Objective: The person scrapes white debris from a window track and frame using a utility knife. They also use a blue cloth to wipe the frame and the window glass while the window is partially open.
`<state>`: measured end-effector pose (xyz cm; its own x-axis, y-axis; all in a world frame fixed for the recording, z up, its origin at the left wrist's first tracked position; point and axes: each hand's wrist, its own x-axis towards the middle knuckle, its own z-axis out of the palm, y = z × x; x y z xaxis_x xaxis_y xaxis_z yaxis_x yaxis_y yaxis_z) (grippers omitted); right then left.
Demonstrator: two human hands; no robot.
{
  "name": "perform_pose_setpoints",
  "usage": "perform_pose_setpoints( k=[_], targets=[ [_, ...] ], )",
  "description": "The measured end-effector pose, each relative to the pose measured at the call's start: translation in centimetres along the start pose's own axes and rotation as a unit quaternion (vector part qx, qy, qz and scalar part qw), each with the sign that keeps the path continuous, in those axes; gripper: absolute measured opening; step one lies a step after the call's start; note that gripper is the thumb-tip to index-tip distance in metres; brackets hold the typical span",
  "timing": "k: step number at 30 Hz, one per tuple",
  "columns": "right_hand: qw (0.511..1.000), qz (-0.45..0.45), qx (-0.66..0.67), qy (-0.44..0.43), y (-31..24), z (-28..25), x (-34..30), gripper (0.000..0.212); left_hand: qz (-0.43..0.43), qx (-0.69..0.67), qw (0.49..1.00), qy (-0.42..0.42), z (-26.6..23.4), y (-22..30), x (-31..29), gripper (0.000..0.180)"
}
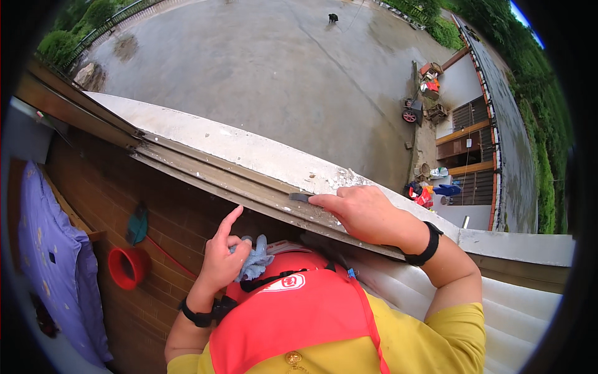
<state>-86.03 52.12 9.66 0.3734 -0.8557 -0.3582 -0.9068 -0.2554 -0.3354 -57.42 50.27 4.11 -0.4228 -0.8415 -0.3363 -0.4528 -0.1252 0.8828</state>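
Observation:
Below the open window, my left hand (222, 257) is closed on a crumpled light-blue cloth (254, 263), its index finger pointing out toward the frame. My right hand (369, 215) reaches over the sliding-window track (218, 177). Its fingers grip a small, flat, dark grey piece (299, 197) whose kind I cannot make out, and that piece rests at the track's outer edge. White flakes and dirt lie scattered along the track and on the pale outer sill (261, 149), thickest just beyond my right hand.
A brown window sash (81, 106) stands at the left end. Inside, a red bucket (129, 268), a green dustpan (137, 223) and a bed with a purple cover (56, 249) are on the left. White padded material (498, 311) lies at right. Outside stretches a wet concrete yard (249, 68).

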Motion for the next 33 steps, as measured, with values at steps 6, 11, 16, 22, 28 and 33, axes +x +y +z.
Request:
perform_pose_setpoints(
  k=[6, 11, 16, 22, 28, 33],
  targets=[
    [0.999, -0.01, 0.025, 0.017, -0.2, 2.3, 1.5, 0.031, 0.008, 0.001, 1.0, -0.005, 2.0, 1.2, 0.4, 0.062],
    [0.998, 0.059, 0.031, -0.009, 0.6, 3.1, -5.0, 0.03, 0.029, 0.048, 0.998, -0.021, 2.8, 2.0, 1.1, 0.063],
    [0.99, 0.004, 0.077, 0.115, -1.5, 4.4, -1.0, 0.03, 0.022, 0.077, 0.995, -0.055, 3.6, 3.2, 2.3, 0.065],
    [0.997, 0.072, 0.007, 0.012, 0.3, 3.9, -4.7, 0.038, 0.02, 0.079, 0.995, -0.064, 3.3, 2.5, 1.7, 0.067],
    [0.994, 0.074, 0.017, 0.079, 0.4, 2.7, -7.4, 0.034, 0.042, 0.078, 0.995, -0.044, 3.9, 2.2, 1.0, 0.067],
    [0.986, 0.018, 0.037, 0.161, -0.8, 4.9, -1.2, 0.032, 0.052, 0.077, 0.996, -0.013, 3.8, 2.7, 0.6, 0.065]
  ],
)
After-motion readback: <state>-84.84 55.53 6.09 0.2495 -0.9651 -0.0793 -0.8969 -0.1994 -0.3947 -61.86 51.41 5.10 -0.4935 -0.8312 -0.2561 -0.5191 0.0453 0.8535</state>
